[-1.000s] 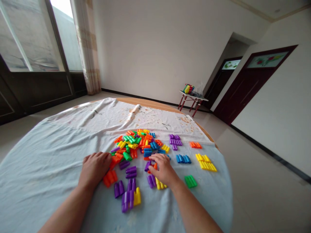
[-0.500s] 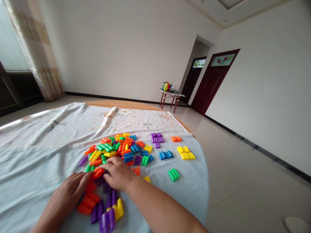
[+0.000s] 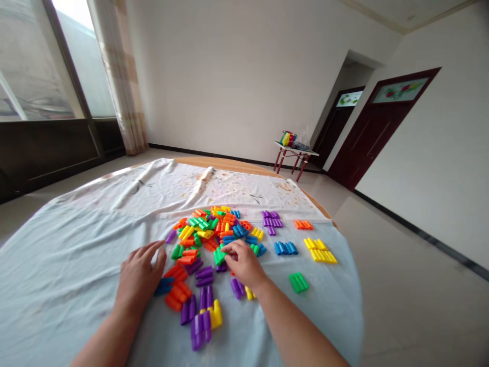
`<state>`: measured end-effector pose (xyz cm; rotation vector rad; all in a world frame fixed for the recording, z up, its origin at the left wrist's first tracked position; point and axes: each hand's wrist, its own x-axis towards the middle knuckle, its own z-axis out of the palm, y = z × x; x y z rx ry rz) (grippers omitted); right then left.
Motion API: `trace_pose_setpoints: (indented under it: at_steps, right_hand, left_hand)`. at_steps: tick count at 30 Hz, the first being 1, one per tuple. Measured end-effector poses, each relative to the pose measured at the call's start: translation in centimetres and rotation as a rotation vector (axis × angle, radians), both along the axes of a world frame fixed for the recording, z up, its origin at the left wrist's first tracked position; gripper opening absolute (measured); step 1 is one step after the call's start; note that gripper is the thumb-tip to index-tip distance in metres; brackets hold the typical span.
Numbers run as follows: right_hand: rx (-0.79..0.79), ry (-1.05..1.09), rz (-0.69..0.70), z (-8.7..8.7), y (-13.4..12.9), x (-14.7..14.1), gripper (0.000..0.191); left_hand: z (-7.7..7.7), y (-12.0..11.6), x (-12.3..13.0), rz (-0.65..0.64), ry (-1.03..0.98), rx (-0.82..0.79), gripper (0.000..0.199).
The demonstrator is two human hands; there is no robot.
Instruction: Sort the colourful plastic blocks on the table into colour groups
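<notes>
A pile of coloured plastic pieces (image 3: pixel 206 224), orange, green, yellow, blue and purple, lies on the cloth-covered table. At its right side my right hand (image 3: pixel 244 262) pinches a green piece (image 3: pixel 219 255) between thumb and fingers. My left hand (image 3: pixel 141 270) rests on the cloth left of the pile, fingers apart and holding nothing, near a blue piece (image 3: pixel 164 286) and orange pieces (image 3: pixel 178 295). Closer to me lie purple pieces (image 3: pixel 200 329) and a yellow piece (image 3: pixel 216 313). Separate groups sit at right: purple (image 3: pixel 272 222), orange (image 3: pixel 303 225), blue (image 3: pixel 286 248), yellow (image 3: pixel 321 251) and green (image 3: pixel 298 282).
The round table wears a pale blue and white flowered cloth (image 3: pixel 91 244). Beyond it, a small side table (image 3: pixel 296 150) holds a colourful bag (image 3: pixel 288 138). A curtained window stands at left and dark red doors (image 3: pixel 382 127) at right.
The view has turned left. My right hand has moved to the right within the pile and now grips a green piece. My left hand has drawn away from the orange pieces, further from my right hand.
</notes>
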<state>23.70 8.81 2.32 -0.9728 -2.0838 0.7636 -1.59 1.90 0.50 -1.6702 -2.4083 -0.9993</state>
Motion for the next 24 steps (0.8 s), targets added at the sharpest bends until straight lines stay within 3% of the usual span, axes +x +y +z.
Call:
trace_pose_setpoints:
  at_steps: [4, 9, 17, 24]
  right_hand:
    - [-0.049, -0.035, -0.025, 0.2, -0.6, 2.2, 0.019]
    - [-0.014, -0.149, -0.019, 0.3, -0.6, 3.4, 0.016]
    - [0.140, -0.281, 0.079, 0.3, -0.9, 2.3, 0.038]
    - [0.176, -0.371, -0.017, -0.7, -0.9, 1.7, 0.037]
  left_hand:
    - [-0.3, 0.4, 0.0, -0.017, -0.019, -0.131, 0.047]
    - [-0.1, 0.4, 0.1, -0.045, -0.020, -0.152, 0.043]
    - [-0.3, 0.9, -0.2, -0.042, -0.008, -0.192, 0.052]
    - [-0.9, 1.8, -1.0, -0.151, -0.058, -0.338, 0.054]
